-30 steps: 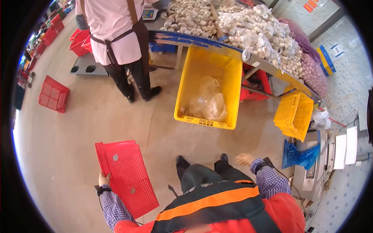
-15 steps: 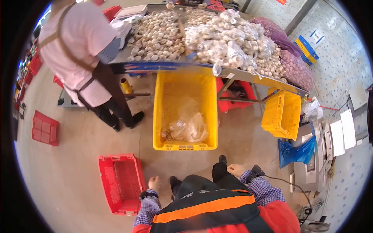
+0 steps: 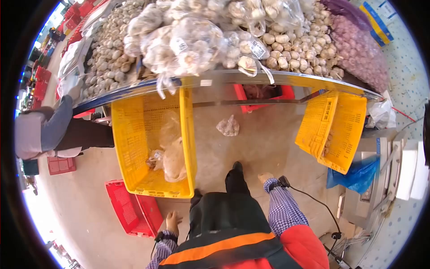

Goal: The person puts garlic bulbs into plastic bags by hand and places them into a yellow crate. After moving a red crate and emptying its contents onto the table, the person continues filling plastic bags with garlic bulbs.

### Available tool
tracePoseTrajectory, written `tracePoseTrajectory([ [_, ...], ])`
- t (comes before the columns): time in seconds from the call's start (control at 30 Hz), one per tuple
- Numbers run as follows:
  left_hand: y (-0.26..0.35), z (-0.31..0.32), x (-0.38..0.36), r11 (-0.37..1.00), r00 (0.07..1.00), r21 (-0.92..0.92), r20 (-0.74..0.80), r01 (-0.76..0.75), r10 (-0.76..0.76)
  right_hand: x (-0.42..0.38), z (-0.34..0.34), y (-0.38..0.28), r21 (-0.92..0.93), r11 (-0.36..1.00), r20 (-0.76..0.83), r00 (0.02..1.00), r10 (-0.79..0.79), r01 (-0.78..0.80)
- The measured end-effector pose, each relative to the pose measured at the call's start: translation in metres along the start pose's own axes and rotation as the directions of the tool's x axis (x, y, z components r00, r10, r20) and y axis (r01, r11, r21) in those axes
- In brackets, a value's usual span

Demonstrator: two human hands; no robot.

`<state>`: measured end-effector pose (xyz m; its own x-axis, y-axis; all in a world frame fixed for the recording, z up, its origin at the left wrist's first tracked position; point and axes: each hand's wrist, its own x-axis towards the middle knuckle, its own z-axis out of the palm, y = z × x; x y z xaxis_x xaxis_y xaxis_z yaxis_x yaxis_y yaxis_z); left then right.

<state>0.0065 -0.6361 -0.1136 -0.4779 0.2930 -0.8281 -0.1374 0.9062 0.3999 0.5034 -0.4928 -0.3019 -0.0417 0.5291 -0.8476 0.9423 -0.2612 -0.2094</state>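
Note:
Beside the red crate (image 3: 148, 210), my left hand (image 3: 174, 220) hangs with fingers apart and nothing in it. My right hand (image 3: 267, 178) is held low over the floor, its fingers loosely extended, with no object visible in it. Ahead of my left side is a deep yellow crate (image 3: 190, 148), holding a crumpled clear plastic bag (image 3: 174, 163) and some small loose bits. Above the crate, clear bags of garlic bulbs (image 3: 192, 49) are heaped on the table. A small bag of garlic (image 3: 228, 126) lies on the floor ahead of my feet.
The metal table edge (image 3: 268, 77) runs across ahead. Loose garlic (image 3: 109, 60) and a purple net sack (image 3: 356, 54) lie on it. Stacked yellow crates (image 3: 345, 130), a blue bag (image 3: 356, 175) and a red crate (image 3: 289, 92) stand below. A co-worker (image 3: 49, 127) is at left.
My view has moved closer to the table and rightward along it. The yellow crate and co-worker now appear farther left. The bag on the floor has come into view. Both hands remain low.

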Motion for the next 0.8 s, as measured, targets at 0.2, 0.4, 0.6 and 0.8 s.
tracePoseTrajectory([
  [0.2, -0.058, -0.015, -0.030, 0.879, 0.974, 0.443, 0.051, 0.175, -0.220, 0.230, 0.054, 0.011, 0.072, 0.993, 0.022, 0.996, -0.091, 0.089],
  [0.4, -0.095, -0.021, 0.024, 0.790, 0.840, 0.336, -0.010, 0.513, -0.542, 0.333, 0.015, -0.077, 0.139, 0.981, -0.154, 0.982, -0.112, 0.133],
  [0.6, -0.123, 0.006, 0.109, 0.930, 0.928, 0.160, 0.127, 0.330, -0.351, 0.437, 0.023, -0.134, 0.085, 0.977, -0.411, 0.900, -0.143, 0.194],
  [0.8, -0.113, 0.017, 0.160, 0.907, 0.933, 0.290, 0.102, 0.304, -0.345, 0.497, 0.048, -0.135, 0.107, 0.964, -0.409, 0.895, -0.180, 0.243],
])
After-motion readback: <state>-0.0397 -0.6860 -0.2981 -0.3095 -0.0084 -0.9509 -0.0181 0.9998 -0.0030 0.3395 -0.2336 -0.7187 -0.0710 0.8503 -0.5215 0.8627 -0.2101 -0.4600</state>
